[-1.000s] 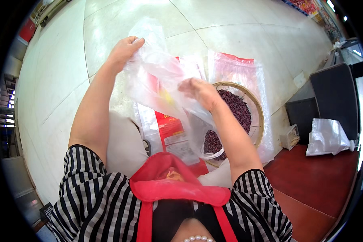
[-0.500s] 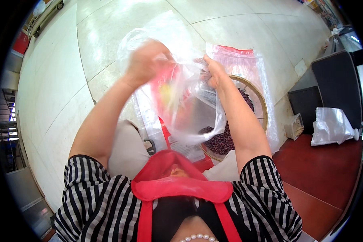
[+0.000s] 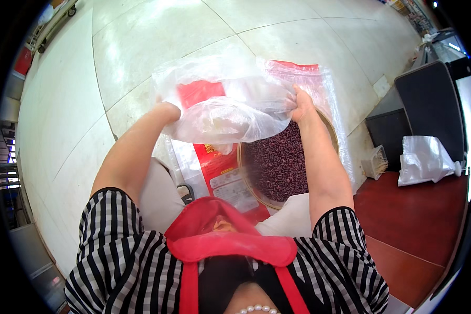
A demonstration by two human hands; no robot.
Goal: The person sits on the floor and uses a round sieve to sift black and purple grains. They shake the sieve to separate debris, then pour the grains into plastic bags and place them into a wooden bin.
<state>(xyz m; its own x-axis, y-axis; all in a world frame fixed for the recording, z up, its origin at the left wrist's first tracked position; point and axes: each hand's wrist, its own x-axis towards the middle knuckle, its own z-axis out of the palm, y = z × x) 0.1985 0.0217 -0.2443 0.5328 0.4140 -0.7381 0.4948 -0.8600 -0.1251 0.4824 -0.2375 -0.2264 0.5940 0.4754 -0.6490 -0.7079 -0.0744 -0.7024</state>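
Observation:
A clear plastic bag [image 3: 235, 118] is stretched wide between my two hands, held above the floor. My left hand [image 3: 168, 111] grips its left side, with the fingers partly hidden behind the film. On the other side, my right hand [image 3: 301, 106] has its fingers closed on the bag's edge, thumb upward. Below my right forearm lies a round shallow tray [image 3: 335, 137] with a tan rim. Dark red kidney beans [image 3: 277, 165] cover its bottom. The bag overlaps the tray's far left part. Under both is a red and white printed plastic sack [image 3: 206, 157], laid flat.
To the right stand a dark box-like unit [image 3: 434, 112], a small clear container [image 3: 374, 161] of thin sticks, and a white plastic bag [image 3: 426, 159] on a dark red surface [image 3: 408, 214]. A wheeled cart [image 3: 55, 23] is far left. Pale tiles [image 3: 136, 68] form the floor.
The bunched plastic bag has been spread out sideways. My left hand has moved left and down, and my right hand slightly right and down. More of the beans now show.

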